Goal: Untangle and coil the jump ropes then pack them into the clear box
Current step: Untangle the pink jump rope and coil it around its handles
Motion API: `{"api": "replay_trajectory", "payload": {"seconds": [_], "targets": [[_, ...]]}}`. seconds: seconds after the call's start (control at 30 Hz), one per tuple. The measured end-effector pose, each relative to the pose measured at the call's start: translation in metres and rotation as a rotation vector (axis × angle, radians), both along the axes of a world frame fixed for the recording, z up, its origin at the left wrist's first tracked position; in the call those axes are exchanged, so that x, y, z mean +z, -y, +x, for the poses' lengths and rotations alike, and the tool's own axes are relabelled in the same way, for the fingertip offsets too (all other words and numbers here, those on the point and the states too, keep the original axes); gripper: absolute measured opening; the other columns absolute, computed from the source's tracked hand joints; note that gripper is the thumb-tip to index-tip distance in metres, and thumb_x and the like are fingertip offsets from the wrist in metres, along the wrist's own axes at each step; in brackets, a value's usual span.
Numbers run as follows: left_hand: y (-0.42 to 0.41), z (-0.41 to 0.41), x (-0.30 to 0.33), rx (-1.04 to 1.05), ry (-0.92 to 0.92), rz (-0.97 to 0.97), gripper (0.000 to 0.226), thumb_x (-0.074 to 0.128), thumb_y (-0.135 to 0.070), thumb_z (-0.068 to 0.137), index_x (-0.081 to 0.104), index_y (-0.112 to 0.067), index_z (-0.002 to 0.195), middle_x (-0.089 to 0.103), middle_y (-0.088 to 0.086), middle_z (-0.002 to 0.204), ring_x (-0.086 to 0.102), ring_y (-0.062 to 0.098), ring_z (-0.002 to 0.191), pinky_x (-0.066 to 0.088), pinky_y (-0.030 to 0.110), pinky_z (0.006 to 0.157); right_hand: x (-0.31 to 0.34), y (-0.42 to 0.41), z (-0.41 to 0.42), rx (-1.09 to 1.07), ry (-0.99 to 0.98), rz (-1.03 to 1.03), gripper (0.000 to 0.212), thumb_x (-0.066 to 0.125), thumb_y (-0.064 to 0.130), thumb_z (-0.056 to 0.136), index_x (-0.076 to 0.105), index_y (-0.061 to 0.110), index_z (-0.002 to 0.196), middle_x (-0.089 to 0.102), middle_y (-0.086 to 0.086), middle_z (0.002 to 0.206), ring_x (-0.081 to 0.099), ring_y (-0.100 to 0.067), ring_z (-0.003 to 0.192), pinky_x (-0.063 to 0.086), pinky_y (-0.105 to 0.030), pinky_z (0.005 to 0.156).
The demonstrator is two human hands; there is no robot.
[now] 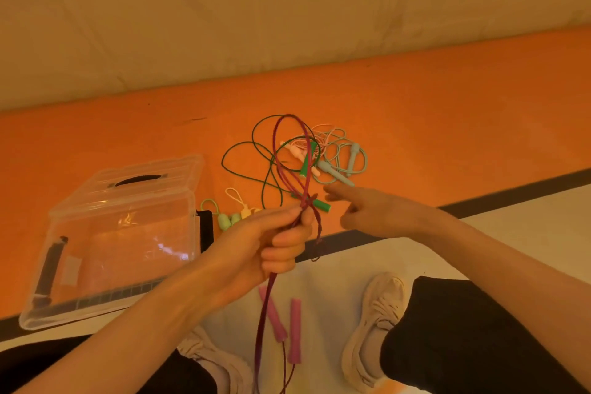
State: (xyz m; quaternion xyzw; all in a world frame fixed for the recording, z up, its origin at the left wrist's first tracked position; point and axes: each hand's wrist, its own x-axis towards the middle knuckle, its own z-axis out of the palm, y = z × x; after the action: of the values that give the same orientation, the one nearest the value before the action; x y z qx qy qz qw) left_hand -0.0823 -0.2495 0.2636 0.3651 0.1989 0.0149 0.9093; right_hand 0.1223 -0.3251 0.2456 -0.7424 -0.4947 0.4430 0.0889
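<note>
Orange floor (pixel 415 112) runs across the middle of the view, bounded by a dark stripe (pixel 511 198) and then a pale floor area nearer the person; a beige wall (pixel 287 9) rises behind. On the orange floor at the left sits the clear box (pixel 121 233), open, its lid (pixel 144 179) with a dark handle standing behind it. Inside, a dark handle-shaped item (pixel 51 265) lies against the left wall; what else it holds cannot be told. Just right of the box lie small pastel pieces with loops (pixel 233 211). Farther back is a tangle: a green rope (pixel 252 150), a pink rope (pixel 319 134) and a pale blue rope (pixel 348 160) with their handles. The left hand (pixel 271 246) is curled round a looped purple rope (pixel 289 169), which rises above the fist and hangs down to two pink handles (pixel 287 323) on the pale floor between the shoes (pixel 374 329). The right hand (pixel 374 211) is spread, fingers loose, holding nothing, just right of the rope
</note>
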Motion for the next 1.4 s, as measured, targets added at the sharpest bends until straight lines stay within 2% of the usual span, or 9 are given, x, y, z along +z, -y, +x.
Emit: {"api": "replay_trajectory", "payload": {"seconds": [0.1, 0.27, 0.47, 0.77, 0.93, 1.1, 1.17, 1.23, 1.4], "targets": [[-0.008, -0.007, 0.006, -0.065, 0.128, -0.019, 0.021, 0.044, -0.022, 0.099, 0.059, -0.011, 0.089, 0.032, -0.006, 0.062, 0.021, 0.004, 0.047, 0.019, 0.018, 0.043, -0.013, -0.008, -0.001, -0.058, -0.189, 0.058, 0.052, 0.061, 0.017, 0.093, 0.044, 0.019, 0.142, 0.062, 0.005, 0.123, 0.06, -0.008, 0.099, 0.047, -0.02, 0.083], [-0.022, -0.017, 0.013, -0.121, 0.236, -0.16, 0.021, 0.039, -0.017, 0.103, 0.056, -0.006, 0.097, 0.03, -0.004, 0.065, 0.022, 0.005, 0.05, 0.021, 0.021, 0.045, -0.007, -0.01, -0.003, -0.095, -0.14, 0.226, 0.014, 0.07, 0.023, 0.087, 0.075, 0.014, 0.097, 0.07, 0.0, 0.079, 0.058, -0.002, 0.061, 0.044, -0.012, 0.056], [-0.04, -0.034, 0.025, -0.108, 0.323, -0.259, 0.029, 0.023, -0.014, 0.106, 0.05, -0.003, 0.105, 0.028, -0.001, 0.07, 0.022, 0.007, 0.055, 0.019, 0.026, 0.048, -0.004, -0.009, 0.033, -0.045, 0.481, 0.364, 0.016, 0.077, 0.025, 0.079, 0.07, 0.011, 0.083, 0.063, -0.002, 0.081, 0.057, -0.019, 0.074, 0.045, -0.033, 0.063], [-0.066, -0.053, 0.02, -0.098, 0.29, -0.263, 0.038, 0.014, -0.015, 0.107, 0.049, -0.002, 0.1, 0.027, 0.0, 0.067, 0.026, 0.01, 0.054, 0.022, 0.026, 0.051, -0.016, 0.016, 0.123, -0.264, 0.668, 0.252, 0.019, 0.084, 0.016, 0.071, 0.071, 0.006, 0.081, 0.067, -0.013, 0.087, 0.056, -0.027, 0.077, 0.042, -0.034, 0.063], [-0.064, -0.054, 0.016, -0.144, 0.093, 0.057, 0.018, 0.056, -0.024, 0.096, 0.058, -0.011, 0.084, 0.028, -0.007, 0.057, 0.021, 0.005, 0.045, 0.02, 0.018, 0.039, -0.02, 0.02, 0.138, -0.427, 0.664, 0.408, 0.009, 0.073, 0.0, 0.079, 0.068, 0.007, 0.082, 0.067, -0.018, 0.091, 0.059, -0.032, 0.079, 0.047, -0.037, 0.067], [-0.062, -0.053, 0.021, -0.228, 0.058, 0.103, 0.018, 0.061, -0.028, 0.093, 0.062, -0.012, 0.085, 0.026, -0.006, 0.057, 0.021, 0.005, 0.044, 0.022, 0.016, 0.04, -0.01, 0.023, 0.142, -0.499, 0.786, 0.554, 0.014, 0.065, 0.001, 0.083, 0.066, 0.009, 0.095, 0.057, -0.016, 0.092, 0.057, -0.034, 0.078, 0.048, -0.041, 0.067], [-0.062, -0.052, 0.023, -0.264, 0.081, 0.063, 0.019, 0.055, -0.025, 0.097, 0.061, -0.01, 0.089, 0.027, -0.006, 0.058, 0.023, 0.005, 0.045, 0.023, 0.016, 0.04, -0.009, 0.024, 0.138, -0.505, 0.674, 0.419, 0.01, 0.063, 0.003, 0.085, 0.066, 0.008, 0.094, 0.063, -0.014, 0.077, 0.061, -0.029, 0.067, 0.053, -0.039, 0.061], [-0.064, -0.052, 0.024, -0.27, 0.113, 0.019, 0.023, 0.046, -0.023, 0.101, 0.06, -0.006, 0.093, 0.026, -0.005, 0.058, 0.023, 0.005, 0.044, 0.024, 0.017, 0.04, -0.008, 0.026, 0.132, -0.686, 0.282, 0.321, 0.006, 0.06, 0.002, 0.09, 0.064, 0.004, 0.094, 0.065, -0.018, 0.07, 0.065, -0.019, 0.05, 0.057, -0.032, 0.053], [-0.057, -0.046, 0.026, -0.199, -0.087, 0.205, 0.025, 0.065, -0.036, 0.086, 0.067, -0.011, 0.083, 0.025, -0.008, 0.051, 0.019, 0.003, 0.039, 0.019, 0.016, 0.036, 0.001, 0.034, 0.142, -1.236, -0.76, 0.485, 0.013, 0.047, 0.005, 0.095, 0.059, 0.003, 0.092, 0.072, -0.016, 0.081, 0.073, -0.023, 0.076, 0.06, -0.031, 0.062]]}}
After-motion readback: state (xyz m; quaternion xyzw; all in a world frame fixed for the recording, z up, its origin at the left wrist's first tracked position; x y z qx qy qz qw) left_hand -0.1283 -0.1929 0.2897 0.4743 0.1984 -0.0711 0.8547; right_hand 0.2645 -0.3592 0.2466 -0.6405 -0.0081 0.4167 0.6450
